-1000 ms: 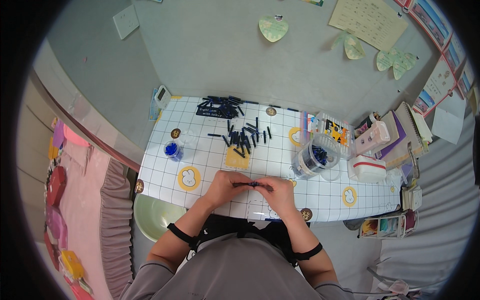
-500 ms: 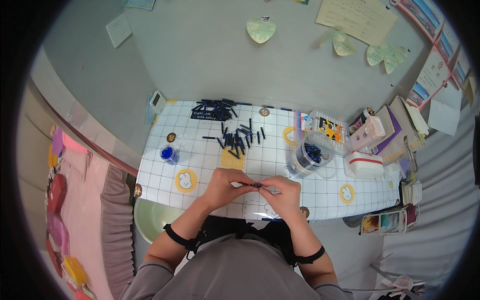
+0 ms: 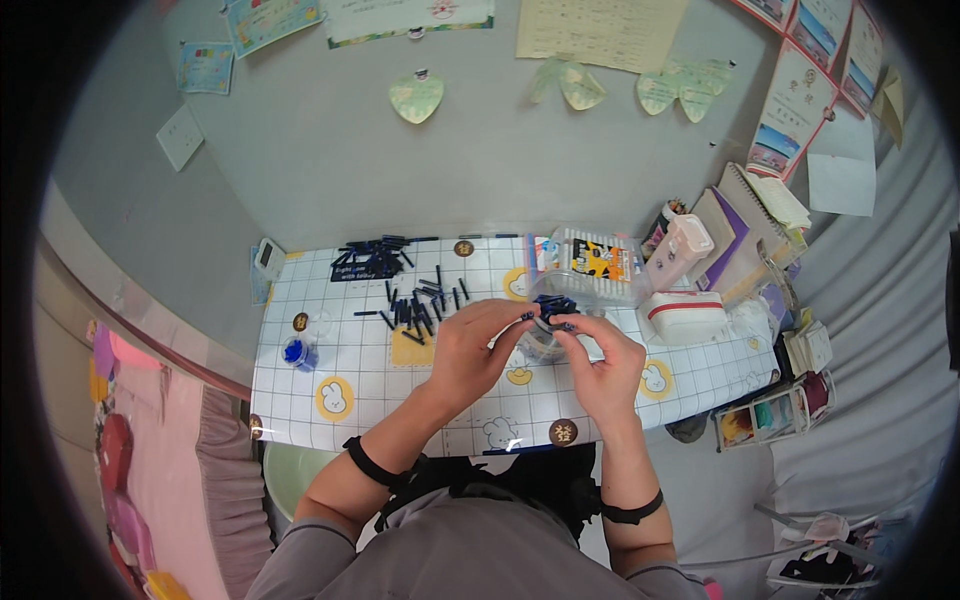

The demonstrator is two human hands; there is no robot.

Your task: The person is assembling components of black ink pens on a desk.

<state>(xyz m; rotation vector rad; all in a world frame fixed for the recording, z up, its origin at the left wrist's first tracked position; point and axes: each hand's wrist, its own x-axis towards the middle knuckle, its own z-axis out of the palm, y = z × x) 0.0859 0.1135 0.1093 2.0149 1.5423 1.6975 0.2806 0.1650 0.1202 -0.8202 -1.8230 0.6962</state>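
Both hands are over a clear round tub [image 3: 541, 348] holding short dark tubes [image 3: 552, 304] that look like ink cartridges. My left hand [image 3: 470, 350] pinches dark ink cartridges [image 3: 527, 316] between thumb and fingers at the tub's left rim. At the right rim, my right hand [image 3: 612, 372] has its fingertips closed on more of them. How many each hand holds is too small to tell. Left of the tub, loose ink cartridges [image 3: 428, 300] lie scattered. Farther back is a denser pile [image 3: 375, 256] on a dark card.
A small clear tub [image 3: 299, 354] with bright blue pieces stands at the table's left. Behind the large tub is a clear case [image 3: 600, 262]. A white-and-red pouch [image 3: 686, 317], a pink bottle [image 3: 680, 250] and notebooks [image 3: 735, 225] crowd the right side. A wall borders the back edge.
Both hands have moved forward and right, from the table's front edge to above the large tub. They were together around a row of cartridges and are now slightly apart. The view has shifted.
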